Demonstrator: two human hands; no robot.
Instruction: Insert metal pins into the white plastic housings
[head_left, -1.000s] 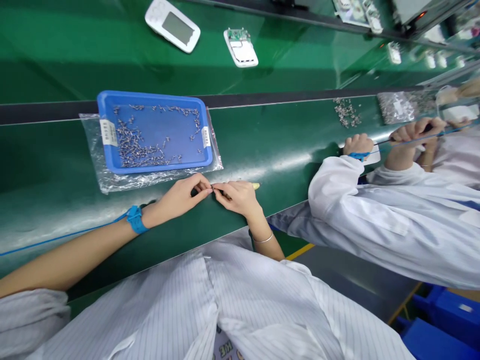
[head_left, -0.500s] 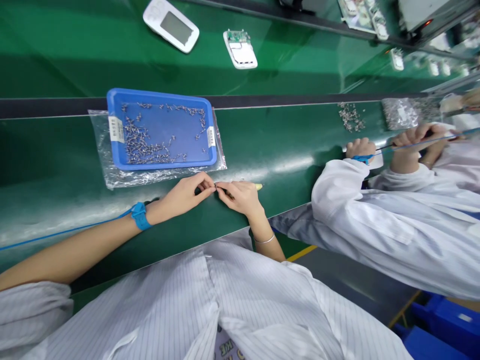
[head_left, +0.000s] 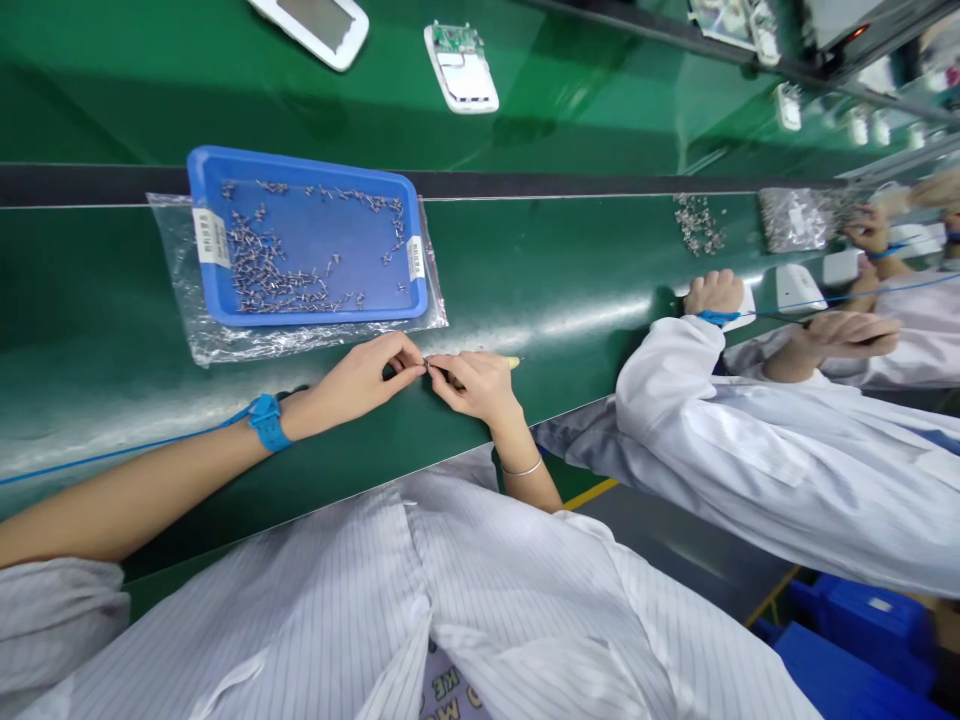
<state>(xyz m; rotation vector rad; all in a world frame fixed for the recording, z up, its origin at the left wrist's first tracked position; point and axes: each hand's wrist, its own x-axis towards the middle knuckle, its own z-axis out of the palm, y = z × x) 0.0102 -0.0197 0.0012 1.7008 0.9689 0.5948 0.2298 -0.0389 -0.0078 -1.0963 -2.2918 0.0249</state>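
Observation:
My left hand (head_left: 369,378), with a blue wrist strap (head_left: 268,423), pinches a tiny metal part (head_left: 427,366) between thumb and forefinger. From the other side my right hand (head_left: 480,385) pinches the same part, so the fingertips of both hands almost meet. A yellow-tipped tool (head_left: 513,362) sticks out behind my right hand; most of it is hidden by the fingers. Just beyond my left hand, a blue tray (head_left: 322,318) holds many small metal pieces (head_left: 262,275) and rests on a clear plastic bag (head_left: 180,290).
A white device with a screen (head_left: 337,40) and an open casing with a green board (head_left: 463,75) lie at the back. To the right are loose metal parts (head_left: 697,225), a filled bag (head_left: 796,220) and a co-worker's hands and white sleeves (head_left: 675,370).
The whole view has shifted, so the tray and devices sit higher and further left. My hands keep their pinch. On the right, a co-worker's hand has moved lower, and white casings now show.

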